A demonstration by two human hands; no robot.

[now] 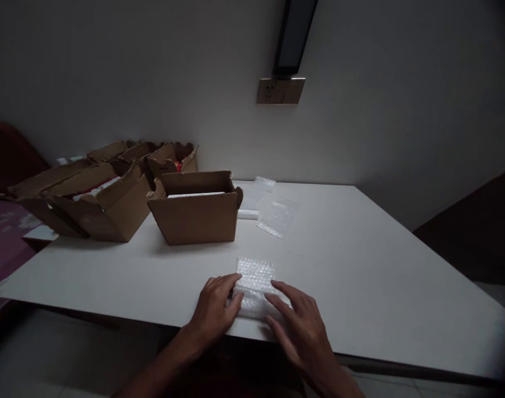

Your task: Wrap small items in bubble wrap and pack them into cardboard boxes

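Note:
A folded piece of bubble wrap lies near the front edge of the white table. Its lower part looks doubled over, and I cannot make out whether anything is inside. At its left edge rests my left hand, thumb and index finger apart and touching the plastic. My right hand is at the opposite side, fingers spread, with fingertips on the wrap's right part. Neither hand grips it.
A cardboard box with something white inside stands behind the wrap. Several more open boxes crowd the table's left. Loose bubble wrap sheets lie farther back on the white table. A wall socket is above.

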